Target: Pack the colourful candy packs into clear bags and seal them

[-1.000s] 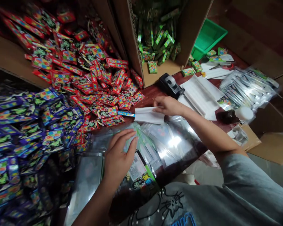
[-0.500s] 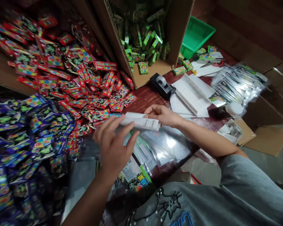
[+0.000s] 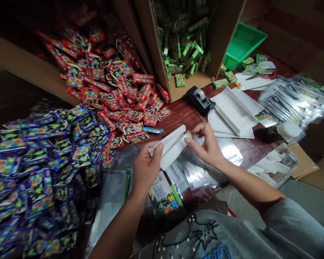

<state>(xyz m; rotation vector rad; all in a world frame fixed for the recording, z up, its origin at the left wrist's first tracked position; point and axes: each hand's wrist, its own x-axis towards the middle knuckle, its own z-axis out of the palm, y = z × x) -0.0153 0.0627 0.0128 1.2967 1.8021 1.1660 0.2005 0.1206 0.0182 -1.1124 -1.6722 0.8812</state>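
A folded white paper (image 3: 172, 147) is held above the table, tilted up to the right. My left hand (image 3: 148, 167) grips its left end, thumb on top and fingers behind. At the right end, my right hand (image 3: 206, 145) pinches a small white curled edge of the paper between thumb and fingers. Beneath the hands lie clear plastic sleeves (image 3: 199, 172) and a packet with a green and black printed card (image 3: 169, 201). A single blue small box (image 3: 153, 130) rests just beyond my left hand.
Red packets (image 3: 102, 81) spill from a carton at back left; purple packets (image 3: 43, 172) are heaped left. Another carton (image 3: 190, 88) holds green boxes. Beyond my right hand are a black tape dispenser (image 3: 201, 100), white papers (image 3: 234, 111), a white-capped bottle (image 3: 287, 130) and a green bin (image 3: 243, 45).
My left hand has closed on the paper's left end. The paper has turned, its printing no longer showing, and my right hand now pinches its right edge. The view has shifted left.
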